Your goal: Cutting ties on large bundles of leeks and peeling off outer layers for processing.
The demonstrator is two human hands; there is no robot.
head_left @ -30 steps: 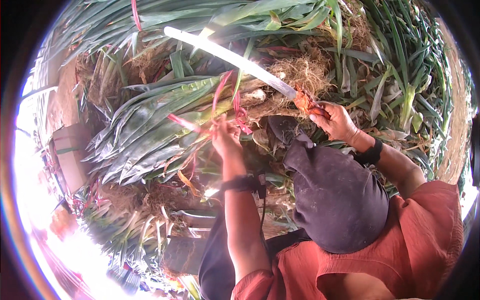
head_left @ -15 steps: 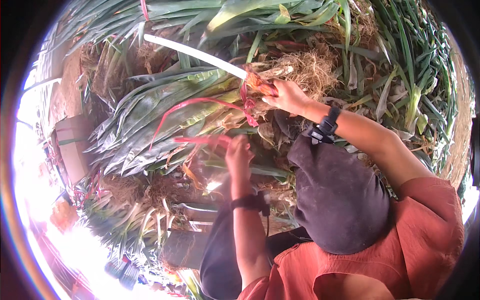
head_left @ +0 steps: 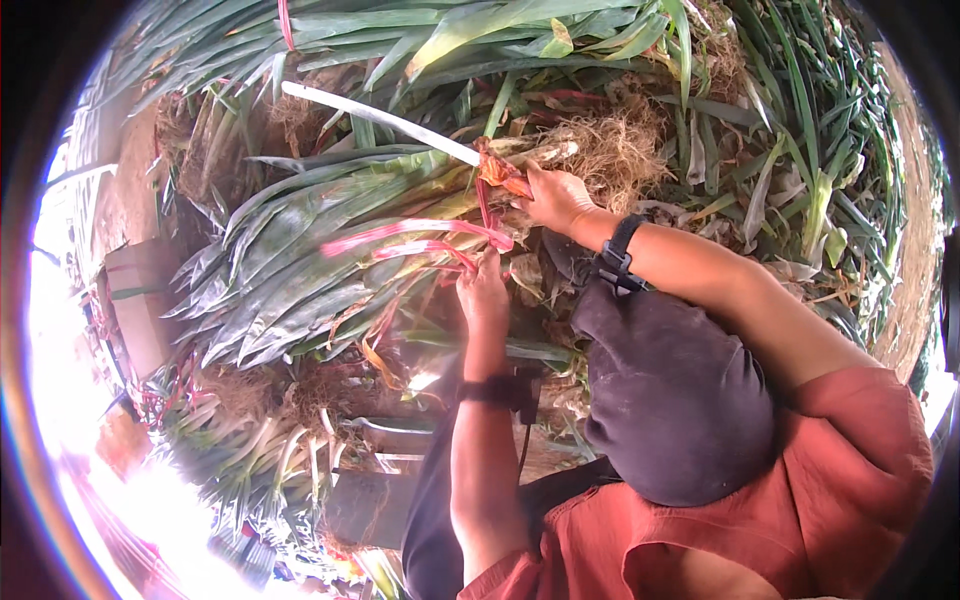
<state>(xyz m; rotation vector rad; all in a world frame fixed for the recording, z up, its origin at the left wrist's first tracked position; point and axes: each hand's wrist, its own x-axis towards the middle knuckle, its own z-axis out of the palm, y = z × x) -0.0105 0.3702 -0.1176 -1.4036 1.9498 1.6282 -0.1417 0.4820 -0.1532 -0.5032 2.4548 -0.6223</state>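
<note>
Left hand (head_left: 484, 290): we see fingers closed on the pink tie (head_left: 420, 230), near side of the bundle (head_left: 300, 250).
Right hand (head_left: 555, 200): gripping the knife (head_left: 385, 122) by its orange-wrapped handle (head_left: 510, 180).
Knife: blade slants up-left over the bundle; we can't tell if it touches.
Tie: ends trail left across the leaves.
Bundle: lies mid-view, leaves left, roots (head_left: 615, 150) right.
Around: we mark more leeks (head_left: 400, 35) above and right.
</note>
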